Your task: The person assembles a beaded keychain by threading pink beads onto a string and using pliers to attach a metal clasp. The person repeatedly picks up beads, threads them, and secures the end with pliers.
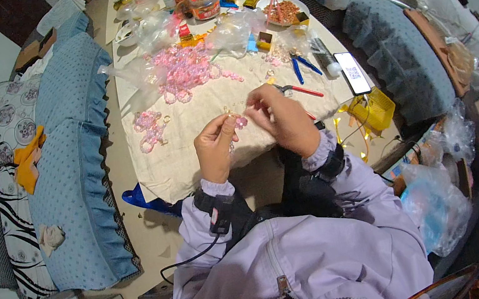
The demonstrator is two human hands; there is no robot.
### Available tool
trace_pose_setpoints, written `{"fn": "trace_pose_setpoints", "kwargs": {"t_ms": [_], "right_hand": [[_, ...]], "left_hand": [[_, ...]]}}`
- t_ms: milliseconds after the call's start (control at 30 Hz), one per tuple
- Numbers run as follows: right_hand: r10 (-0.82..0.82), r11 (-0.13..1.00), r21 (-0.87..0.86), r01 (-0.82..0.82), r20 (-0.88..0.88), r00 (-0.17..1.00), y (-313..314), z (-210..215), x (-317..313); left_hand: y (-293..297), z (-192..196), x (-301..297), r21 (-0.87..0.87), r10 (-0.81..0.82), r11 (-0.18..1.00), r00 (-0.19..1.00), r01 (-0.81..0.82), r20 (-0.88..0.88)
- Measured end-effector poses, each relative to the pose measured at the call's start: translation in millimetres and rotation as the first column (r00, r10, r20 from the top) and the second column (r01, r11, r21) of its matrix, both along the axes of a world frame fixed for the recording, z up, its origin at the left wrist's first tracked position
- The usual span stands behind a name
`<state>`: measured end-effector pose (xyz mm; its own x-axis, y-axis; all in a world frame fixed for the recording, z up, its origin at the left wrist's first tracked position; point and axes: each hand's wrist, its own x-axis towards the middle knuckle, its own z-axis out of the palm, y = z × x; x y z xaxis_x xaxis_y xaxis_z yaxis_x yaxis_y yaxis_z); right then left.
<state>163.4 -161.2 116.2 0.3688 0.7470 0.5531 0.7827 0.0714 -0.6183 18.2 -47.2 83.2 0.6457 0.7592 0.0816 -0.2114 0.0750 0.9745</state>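
Over the near edge of the cloth, my left hand (pixel 215 146) pinches a small pink beaded charm (pixel 240 122) between thumb and fingers. A gold-coloured bit shows above the fingertips, and clear beads hang below them. Just right of the charm, my right hand (pixel 286 119) is closed with its fingertips bent together; whatever they hold is too small to make out. Red-handled pliers (pixel 304 91) lie beyond my right hand, with blue-handled pliers (pixel 305 67) farther off. A small pile of pink bead strands (pixel 150 129) rests to the left, and a larger pink heap (pixel 185 70) lies behind.
Cream cloth (pixel 184 159) covers the table's near part. A phone (pixel 353 73), dark tube (pixel 325 58) and yellow basket (pixel 374 109) stand at the right. Farther back are plastic bags (pixel 238 30), a lidded jar (pixel 204 5) and a plate (pixel 304 11) of small brown pieces. Blue-covered sofas (pixel 69 152) flank the table.
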Motion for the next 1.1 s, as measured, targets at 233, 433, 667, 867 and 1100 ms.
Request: {"fn": "trace_pose_setpoints", "kwargs": {"t_ms": [233,433,667,867,1100], "right_hand": [[-0.313,0.806,-0.334,0.488,0.458,0.832,-39,-72,81],[-0.253,0.817,-0.365,0.446,0.469,0.846,-45,-105,112],[-0.247,0.816,-0.486,0.312,0.196,0.949,-33,-74,116],[0.208,0.971,-0.130,-0.202,0.035,0.978,-37,-8,55],[0.271,0.955,-0.181,-0.236,0.200,0.942,-31,28,23]], "left_hand": [[4,0,0,0.254,0.193,0.948,0.981,-0.191,0.015],[2,0,-4,0.289,0.243,0.934,0.967,-0.210,-0.082],[6,-3,-5,0.608,0.408,0.740,0.911,-0.287,-0.067],[5,8,-9,0.702,0.464,0.653,0.883,-0.285,-0.073],[0,23,-15,0.673,0.468,0.675,0.881,-0.303,-0.073]]}}
